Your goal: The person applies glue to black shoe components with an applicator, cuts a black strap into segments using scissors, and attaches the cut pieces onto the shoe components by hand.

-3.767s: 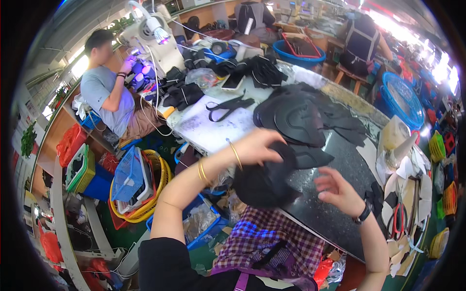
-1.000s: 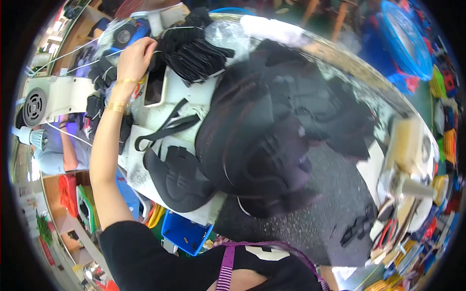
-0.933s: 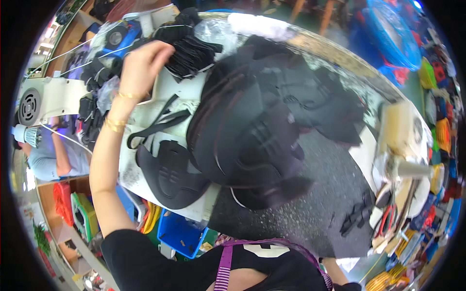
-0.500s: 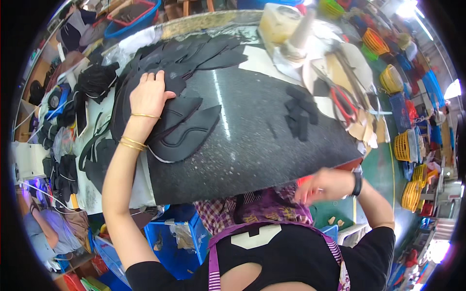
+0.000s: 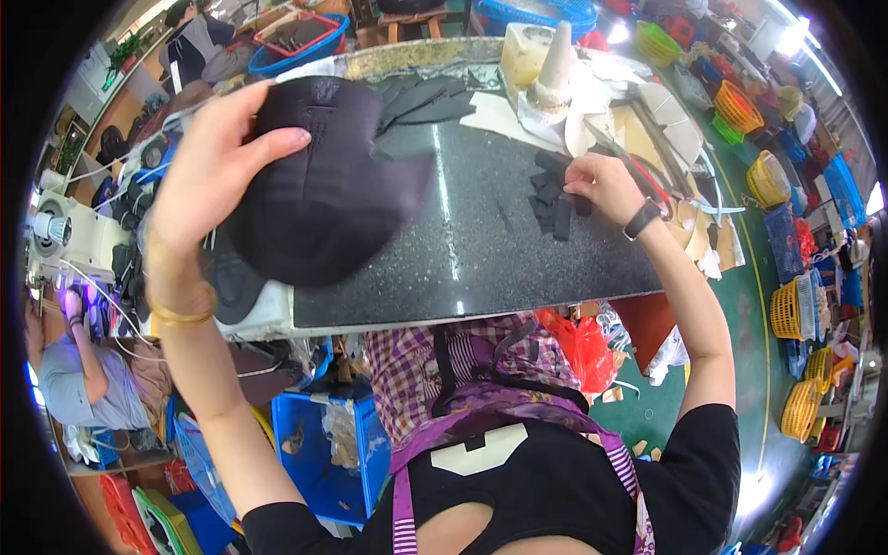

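My left hand (image 5: 196, 180) grips a curved black shoe upper (image 5: 324, 208) by its edge, thumb on top and fingers behind. The upper has a seam down its middle, hangs above the left of the dark work surface and is partly blurred. At the right, my right hand (image 5: 608, 190) pinches at a little heap of short black strips (image 5: 552, 208). Its thumb and fingertips are closed on a strip at the heap's right side. More flat black cut pieces (image 5: 421, 102) lie behind the upper, which hides part of them.
Scissors with red handles (image 5: 650, 182) lie among pale scraps beyond my right hand. A pale cone (image 5: 555, 79) and a yellowish container (image 5: 527, 55) stand at the back. Below the table are a blue crate (image 5: 319, 462) and a red bag (image 5: 585, 347). Another person (image 5: 83, 379) sits at far left.
My left hand has lifted a shoe upper from the black pieces toward me. My right hand has moved from the table's near edge up to the small strips and closed there.
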`<move>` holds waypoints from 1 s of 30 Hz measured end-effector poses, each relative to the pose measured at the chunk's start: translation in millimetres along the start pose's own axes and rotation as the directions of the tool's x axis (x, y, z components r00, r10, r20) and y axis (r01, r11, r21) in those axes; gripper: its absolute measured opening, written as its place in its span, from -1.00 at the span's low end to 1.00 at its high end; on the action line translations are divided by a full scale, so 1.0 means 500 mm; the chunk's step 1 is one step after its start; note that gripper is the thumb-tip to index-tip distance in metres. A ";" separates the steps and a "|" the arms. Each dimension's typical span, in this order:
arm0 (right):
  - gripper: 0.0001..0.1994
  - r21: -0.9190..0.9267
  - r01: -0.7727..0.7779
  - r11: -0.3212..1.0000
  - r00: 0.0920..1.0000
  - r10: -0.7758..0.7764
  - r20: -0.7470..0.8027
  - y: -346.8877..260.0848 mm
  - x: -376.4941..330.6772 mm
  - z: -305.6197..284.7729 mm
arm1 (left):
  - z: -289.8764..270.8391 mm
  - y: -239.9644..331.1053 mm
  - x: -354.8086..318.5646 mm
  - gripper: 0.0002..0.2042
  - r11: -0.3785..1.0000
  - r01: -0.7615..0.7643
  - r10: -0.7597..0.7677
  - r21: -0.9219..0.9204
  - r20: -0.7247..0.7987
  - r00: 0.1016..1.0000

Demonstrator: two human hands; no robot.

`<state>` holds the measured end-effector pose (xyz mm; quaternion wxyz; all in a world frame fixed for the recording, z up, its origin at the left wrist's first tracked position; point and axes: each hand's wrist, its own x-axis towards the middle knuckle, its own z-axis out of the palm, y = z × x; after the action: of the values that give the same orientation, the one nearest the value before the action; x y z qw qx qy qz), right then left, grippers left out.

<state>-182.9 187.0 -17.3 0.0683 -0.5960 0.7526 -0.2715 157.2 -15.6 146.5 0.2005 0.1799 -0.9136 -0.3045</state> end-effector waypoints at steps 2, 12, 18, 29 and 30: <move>-0.75 -0.037 0.010 0.999 0.998 -0.008 0.062 -0.009 -0.007 0.010 | 0.022 0.027 -0.024 -0.79 0.912 0.100 -0.049 -0.399 0.137 0.989; -0.68 0.019 -0.002 1.000 0.992 0.000 0.126 -0.011 -0.048 0.054 | 0.343 -0.155 -0.033 -0.77 0.864 0.330 -0.181 -0.379 0.379 0.908; -0.67 -0.012 0.196 0.981 0.981 -0.195 0.021 0.001 -0.039 0.040 | 0.348 -0.143 -0.008 -0.74 0.933 0.256 -0.169 -0.252 0.318 0.933; -0.77 0.032 0.492 0.870 0.829 -0.479 0.288 0.055 -0.001 0.031 | 0.339 -0.130 0.001 -0.65 0.926 0.329 -0.266 -0.183 0.300 0.916; -0.77 0.038 0.491 0.870 0.827 -0.479 0.295 0.054 -0.002 0.032 | 0.342 -0.129 0.004 -0.65 0.923 0.337 -0.272 -0.187 0.302 0.914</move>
<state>-199.1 186.7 -44.6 0.0968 -0.8023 0.5630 -0.1730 87.2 17.8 -19.0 0.0435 0.2527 -0.8503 -0.4597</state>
